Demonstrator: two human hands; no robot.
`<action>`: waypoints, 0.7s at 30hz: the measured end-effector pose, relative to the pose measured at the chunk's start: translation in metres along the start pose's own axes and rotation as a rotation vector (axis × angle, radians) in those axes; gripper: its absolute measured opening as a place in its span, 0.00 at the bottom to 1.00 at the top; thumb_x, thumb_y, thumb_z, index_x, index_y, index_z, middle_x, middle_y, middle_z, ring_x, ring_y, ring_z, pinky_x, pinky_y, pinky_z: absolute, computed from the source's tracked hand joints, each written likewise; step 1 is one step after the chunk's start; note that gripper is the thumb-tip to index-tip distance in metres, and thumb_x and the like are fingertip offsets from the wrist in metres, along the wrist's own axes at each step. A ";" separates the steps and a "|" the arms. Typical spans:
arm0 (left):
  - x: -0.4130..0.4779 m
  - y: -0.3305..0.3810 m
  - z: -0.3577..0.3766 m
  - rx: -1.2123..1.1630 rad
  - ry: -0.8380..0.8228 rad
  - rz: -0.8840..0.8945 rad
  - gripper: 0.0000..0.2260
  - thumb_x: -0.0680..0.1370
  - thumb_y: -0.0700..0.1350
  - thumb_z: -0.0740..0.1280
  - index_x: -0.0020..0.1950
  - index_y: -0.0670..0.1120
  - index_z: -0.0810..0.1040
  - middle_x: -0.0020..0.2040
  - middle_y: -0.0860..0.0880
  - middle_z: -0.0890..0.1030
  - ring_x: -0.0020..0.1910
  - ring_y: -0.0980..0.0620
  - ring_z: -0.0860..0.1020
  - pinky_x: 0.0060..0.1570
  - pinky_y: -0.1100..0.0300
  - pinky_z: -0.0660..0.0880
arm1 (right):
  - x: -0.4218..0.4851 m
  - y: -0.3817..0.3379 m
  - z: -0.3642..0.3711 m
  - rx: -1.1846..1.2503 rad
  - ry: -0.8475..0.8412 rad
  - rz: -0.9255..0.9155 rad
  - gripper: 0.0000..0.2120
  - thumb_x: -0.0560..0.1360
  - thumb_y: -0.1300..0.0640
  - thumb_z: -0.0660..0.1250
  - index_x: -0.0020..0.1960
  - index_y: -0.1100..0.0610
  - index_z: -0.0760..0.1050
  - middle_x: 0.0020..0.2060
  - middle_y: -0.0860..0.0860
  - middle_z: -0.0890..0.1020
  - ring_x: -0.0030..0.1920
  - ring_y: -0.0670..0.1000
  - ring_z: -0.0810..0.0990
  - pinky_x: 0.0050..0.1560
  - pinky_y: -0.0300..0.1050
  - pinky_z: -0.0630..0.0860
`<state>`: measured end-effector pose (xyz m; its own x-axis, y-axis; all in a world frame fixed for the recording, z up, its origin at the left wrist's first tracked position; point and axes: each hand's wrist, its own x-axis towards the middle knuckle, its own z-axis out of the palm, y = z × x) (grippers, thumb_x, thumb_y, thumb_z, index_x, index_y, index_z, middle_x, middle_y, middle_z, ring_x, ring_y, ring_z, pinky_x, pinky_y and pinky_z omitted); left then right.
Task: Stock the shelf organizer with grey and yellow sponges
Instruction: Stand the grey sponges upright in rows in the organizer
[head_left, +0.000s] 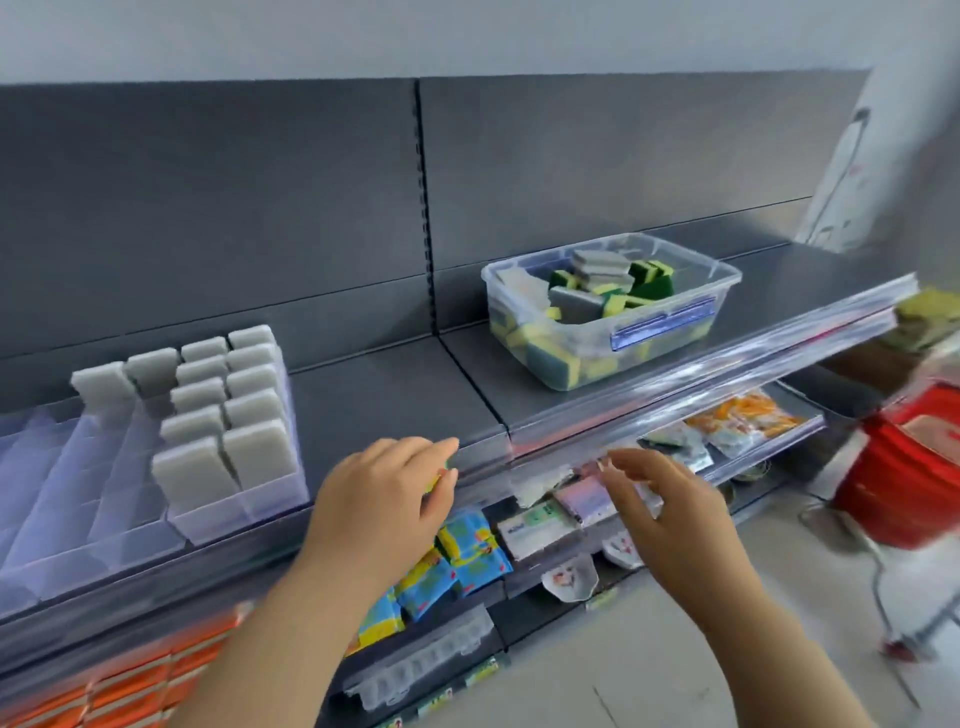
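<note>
My left hand (382, 493): low centre of the frame, at the front edge of the grey shelf (389, 389), with my fingers curled down over a sponge.
Held sponge (440, 477): only a sliver of yellow shows between my fingers and thumb. The rest is hidden under my palm.
My right hand (662, 499): right of centre, level with the left one, fingers loosely spread and holding nothing.
Shelf organizer (78, 519): clear and divided into rows, at the left of the frame, near my left hand.
Organizer contents: grey sponges (208, 415) stand upright and fill the two rightmost rows. One more stands at the back of each of the next two rows.
Clear bin (727, 275): open-topped, upper centre-right on the same shelf, well apart from both hands.
Bin contents: a loose jumble of mixed sponges (597, 291), some grey-and-yellow, some green-and-yellow.
Lower shelf: blue and yellow packets (467, 551) lie beneath my hands.
</note>
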<state>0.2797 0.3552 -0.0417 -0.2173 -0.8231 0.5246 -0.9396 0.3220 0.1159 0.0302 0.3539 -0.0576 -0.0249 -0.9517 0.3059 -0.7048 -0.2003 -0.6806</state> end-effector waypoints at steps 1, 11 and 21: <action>0.019 0.020 0.015 -0.017 0.001 0.018 0.17 0.74 0.52 0.57 0.54 0.49 0.83 0.45 0.54 0.83 0.41 0.51 0.81 0.33 0.58 0.76 | 0.006 0.019 -0.018 0.001 0.011 0.027 0.12 0.75 0.48 0.63 0.57 0.47 0.76 0.48 0.44 0.79 0.50 0.45 0.77 0.45 0.35 0.70; 0.121 0.144 0.137 -0.161 -0.178 0.148 0.17 0.74 0.52 0.58 0.57 0.50 0.81 0.49 0.54 0.82 0.46 0.53 0.81 0.40 0.59 0.77 | 0.051 0.144 -0.098 -0.066 -0.120 0.171 0.14 0.75 0.46 0.62 0.60 0.41 0.72 0.48 0.38 0.74 0.46 0.38 0.72 0.45 0.30 0.65; 0.258 0.121 0.181 -0.146 0.030 0.092 0.17 0.75 0.51 0.59 0.59 0.48 0.80 0.51 0.52 0.82 0.48 0.52 0.79 0.43 0.57 0.76 | 0.201 0.196 -0.113 -0.061 -0.068 0.060 0.12 0.71 0.44 0.62 0.54 0.42 0.75 0.46 0.34 0.78 0.51 0.30 0.73 0.44 0.26 0.68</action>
<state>0.0621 0.0971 -0.0447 -0.2904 -0.7738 0.5630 -0.8676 0.4612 0.1862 -0.1929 0.1497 -0.0547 -0.0217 -0.9755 0.2191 -0.7451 -0.1304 -0.6541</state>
